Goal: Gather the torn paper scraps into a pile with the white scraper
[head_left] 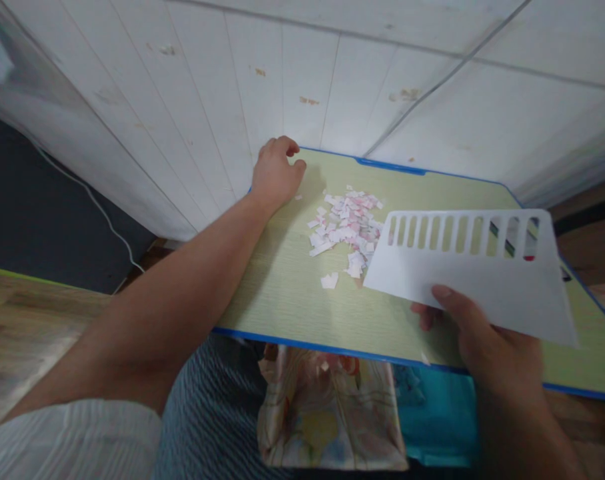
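A heap of small torn paper scraps (350, 220), white and pinkish, lies on the pale green folding table (282, 300) with a blue rim. My right hand (497, 347) grips a white flat slotted panel (462, 280) by its lower edge, thumb on top. The panel is tilted above the table, and its left end covers part of the heap's right side. At the table's far left corner, my left hand (278, 172) has bent fingers with a gap between thumb and forefinger. Nothing shows in that gap. One larger scrap (329, 281) sits nearer to me.
Below the table's front edge is a floral-patterned bag or box (332, 420) with some scraps in it. Beside it lies a teal item (437, 420). White plank wall (307, 73) borders the table's far side, with a cable (447, 77) running down it.
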Tool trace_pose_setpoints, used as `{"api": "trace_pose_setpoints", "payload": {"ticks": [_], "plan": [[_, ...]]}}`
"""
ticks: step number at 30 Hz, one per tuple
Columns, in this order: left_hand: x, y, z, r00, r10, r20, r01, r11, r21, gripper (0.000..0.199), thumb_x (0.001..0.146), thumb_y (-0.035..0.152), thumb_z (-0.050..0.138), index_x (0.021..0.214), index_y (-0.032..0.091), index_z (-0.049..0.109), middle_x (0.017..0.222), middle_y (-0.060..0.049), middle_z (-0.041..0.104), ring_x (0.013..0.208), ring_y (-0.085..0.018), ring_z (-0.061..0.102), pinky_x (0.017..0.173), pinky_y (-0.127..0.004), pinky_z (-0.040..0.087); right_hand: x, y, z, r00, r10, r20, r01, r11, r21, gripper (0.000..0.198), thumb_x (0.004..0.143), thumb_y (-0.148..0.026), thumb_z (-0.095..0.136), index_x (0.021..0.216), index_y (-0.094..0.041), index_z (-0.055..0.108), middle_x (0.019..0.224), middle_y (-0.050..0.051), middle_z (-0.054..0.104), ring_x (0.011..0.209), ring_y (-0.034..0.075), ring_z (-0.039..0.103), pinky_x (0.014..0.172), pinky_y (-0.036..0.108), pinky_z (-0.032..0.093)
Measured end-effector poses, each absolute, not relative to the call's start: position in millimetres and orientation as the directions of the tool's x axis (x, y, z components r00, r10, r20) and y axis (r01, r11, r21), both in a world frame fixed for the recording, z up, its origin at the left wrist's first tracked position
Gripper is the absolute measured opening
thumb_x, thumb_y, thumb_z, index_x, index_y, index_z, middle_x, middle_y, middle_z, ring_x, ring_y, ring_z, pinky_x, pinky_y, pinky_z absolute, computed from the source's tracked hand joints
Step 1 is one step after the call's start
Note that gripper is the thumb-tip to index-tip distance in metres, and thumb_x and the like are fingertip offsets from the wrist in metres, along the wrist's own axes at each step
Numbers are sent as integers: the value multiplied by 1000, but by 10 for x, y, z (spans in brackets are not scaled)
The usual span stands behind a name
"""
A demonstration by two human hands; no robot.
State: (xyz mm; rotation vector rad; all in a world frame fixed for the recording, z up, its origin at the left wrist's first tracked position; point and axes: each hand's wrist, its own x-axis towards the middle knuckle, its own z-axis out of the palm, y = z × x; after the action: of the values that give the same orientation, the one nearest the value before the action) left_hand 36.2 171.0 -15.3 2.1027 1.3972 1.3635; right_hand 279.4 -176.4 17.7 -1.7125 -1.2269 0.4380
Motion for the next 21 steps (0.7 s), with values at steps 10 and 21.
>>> {"api": "trace_pose_setpoints", "payload": {"ticks": [10, 21], "plan": [[371, 1647, -92, 90, 847, 524, 566, -477, 673, 28, 83, 13, 70, 104, 30, 68, 118, -10, 74, 128, -35, 65, 121, -56, 50, 2763, -1796, 205, 410, 887, 213, 554, -57, -831, 46, 103, -51, 76, 62, -30, 70, 70, 3, 75, 77, 28, 73, 95, 46, 60], [374, 1669, -123, 71, 824, 562, 568, -496, 657, 27, 83, 15, 71, 104, 31, 67, 114, -9, 75, 124, -33, 67, 120, -53, 52, 2735, -2026, 206, 420, 897, 135, 518, -115, -847, 42, 101, -52, 78, 65, -30, 75, 66, 2, 76, 68, 26, 72, 86, 43, 62]]}}
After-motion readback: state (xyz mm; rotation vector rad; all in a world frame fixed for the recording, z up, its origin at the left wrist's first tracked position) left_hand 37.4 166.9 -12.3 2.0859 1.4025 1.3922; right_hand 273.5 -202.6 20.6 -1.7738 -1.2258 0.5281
